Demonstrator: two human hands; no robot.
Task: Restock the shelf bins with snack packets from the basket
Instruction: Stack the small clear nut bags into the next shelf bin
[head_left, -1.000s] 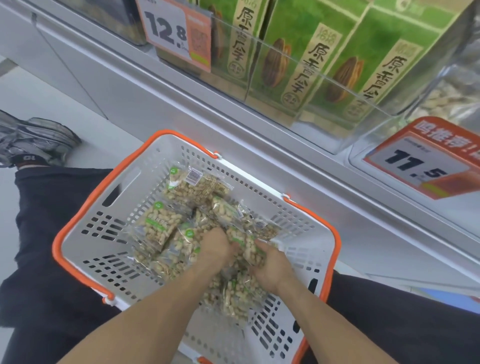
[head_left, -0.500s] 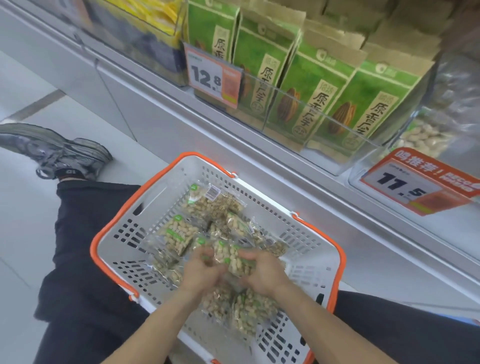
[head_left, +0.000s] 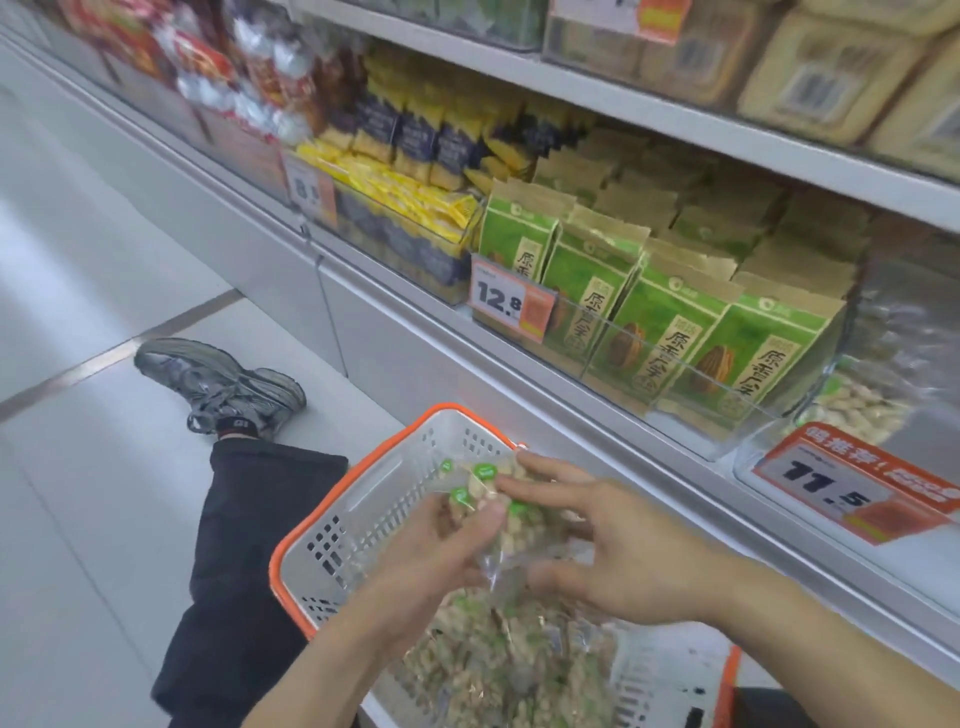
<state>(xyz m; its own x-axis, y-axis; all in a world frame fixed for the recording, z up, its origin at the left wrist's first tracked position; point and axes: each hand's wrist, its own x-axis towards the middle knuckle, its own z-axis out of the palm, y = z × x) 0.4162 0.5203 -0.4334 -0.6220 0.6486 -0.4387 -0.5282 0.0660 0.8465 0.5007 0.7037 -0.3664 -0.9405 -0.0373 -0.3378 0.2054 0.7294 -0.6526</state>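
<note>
Both hands, left hand (head_left: 441, 551) and right hand (head_left: 623, 551), lifted snack packets (head_left: 498, 509) above basket (head_left: 363, 519).

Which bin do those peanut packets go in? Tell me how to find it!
Find the bottom shelf above the white basket. Go right, past the green bags. The clear bin there holds pale peanuts, and its orange price tag says 11.5, not 12.8.
</note>
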